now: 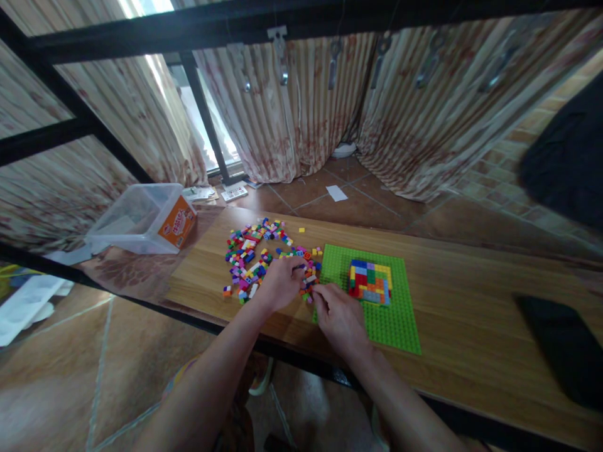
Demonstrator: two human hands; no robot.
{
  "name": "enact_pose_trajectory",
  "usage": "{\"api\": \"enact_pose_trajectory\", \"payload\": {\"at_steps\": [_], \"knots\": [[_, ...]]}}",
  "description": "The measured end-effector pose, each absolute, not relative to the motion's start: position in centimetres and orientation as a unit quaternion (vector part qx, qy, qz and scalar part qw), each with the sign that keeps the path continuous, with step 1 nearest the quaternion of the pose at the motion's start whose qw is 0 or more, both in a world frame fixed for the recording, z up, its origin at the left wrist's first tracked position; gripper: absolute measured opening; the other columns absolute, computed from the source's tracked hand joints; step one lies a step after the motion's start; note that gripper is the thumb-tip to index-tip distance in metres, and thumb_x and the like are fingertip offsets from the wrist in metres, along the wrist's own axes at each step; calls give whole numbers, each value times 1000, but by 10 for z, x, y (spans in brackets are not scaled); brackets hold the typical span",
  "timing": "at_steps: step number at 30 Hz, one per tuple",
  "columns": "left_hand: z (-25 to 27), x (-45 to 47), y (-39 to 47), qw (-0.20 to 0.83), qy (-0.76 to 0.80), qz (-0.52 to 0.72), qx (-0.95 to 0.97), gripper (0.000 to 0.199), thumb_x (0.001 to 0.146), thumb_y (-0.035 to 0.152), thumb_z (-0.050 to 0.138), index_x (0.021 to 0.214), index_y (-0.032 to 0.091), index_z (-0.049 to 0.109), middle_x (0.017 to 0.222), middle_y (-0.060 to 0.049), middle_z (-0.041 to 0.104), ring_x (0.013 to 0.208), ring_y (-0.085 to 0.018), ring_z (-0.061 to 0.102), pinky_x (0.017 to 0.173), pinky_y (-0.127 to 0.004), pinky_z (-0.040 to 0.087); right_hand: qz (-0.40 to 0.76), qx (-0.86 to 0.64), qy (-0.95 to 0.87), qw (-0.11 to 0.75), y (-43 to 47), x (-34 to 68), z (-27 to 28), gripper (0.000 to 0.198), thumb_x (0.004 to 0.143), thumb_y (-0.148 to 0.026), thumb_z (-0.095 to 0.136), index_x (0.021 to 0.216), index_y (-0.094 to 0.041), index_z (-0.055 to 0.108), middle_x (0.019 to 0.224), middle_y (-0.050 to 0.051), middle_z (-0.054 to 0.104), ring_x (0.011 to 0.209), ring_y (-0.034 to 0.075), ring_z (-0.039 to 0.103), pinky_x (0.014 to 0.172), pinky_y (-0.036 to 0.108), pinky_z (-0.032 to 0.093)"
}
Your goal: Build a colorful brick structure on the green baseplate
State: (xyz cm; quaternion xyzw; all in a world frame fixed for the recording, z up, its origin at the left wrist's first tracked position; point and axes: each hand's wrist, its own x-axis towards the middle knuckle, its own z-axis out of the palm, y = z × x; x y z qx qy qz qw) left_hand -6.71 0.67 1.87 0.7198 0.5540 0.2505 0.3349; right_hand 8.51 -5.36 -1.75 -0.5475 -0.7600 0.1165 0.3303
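Observation:
Loose toy building bricks (245, 256) in many colours lie heaped on the wooden tabletop. My left hand (281, 284) reaches over the right side of the heap, its fingers bent and apart above the bricks. Beside it, my right hand (343, 317) is closed, thumb and fingertips together at the heap's right end; whatever they grip is too small to make out. A green baseplate (400, 320) lies under and to the right of this hand. On the plate stands a low, roughly square block of joined bricks (371, 280), red, yellow, blue, orange and grey-blue.
A clear plastic bin (141, 216) with an orange label stands left of the wooden tabletop (466, 301). One yellow brick (302, 230) lies apart behind the heap. A black flat object (560, 345) rests at the right. Dark metal bars (188, 28) cross overhead before the curtains (301, 113).

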Motion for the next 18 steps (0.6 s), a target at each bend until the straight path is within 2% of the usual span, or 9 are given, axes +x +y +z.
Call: {"api": "enact_pose_trajectory", "payload": {"at_steps": [4,9,13,18], "knots": [[21,-67,7,347,563,256,705,21,84,12,44,68,17,57,62,1,55,60,-11,55,56,-20,37,116,-547,-762,325,-54,85,-17,20,96,-20,49,89,-20,68,86,4,70,78,16,64,70,26,43],[25,-68,8,273,577,213,740,23,84,10,47,68,17,62,66,0,62,62,-12,55,60,-22,36,118,-545,-760,336,-53,86,-17,22,97,-21,47,89,-20,68,84,4,70,78,16,65,71,25,43],[26,-70,9,233,593,192,747,21,87,15,51,81,18,71,75,-2,69,67,-13,59,62,-23,37,124,-545,-758,337,-53,87,-17,23,97,-22,47,88,-21,68,84,4,70,77,16,65,71,26,44],[25,-72,10,191,627,170,736,22,86,26,59,100,21,75,75,-3,71,68,-16,62,63,-25,40,124,-543,-753,350,-53,89,-17,23,97,-22,48,86,-21,68,85,4,70,78,16,65,71,26,45]]}}
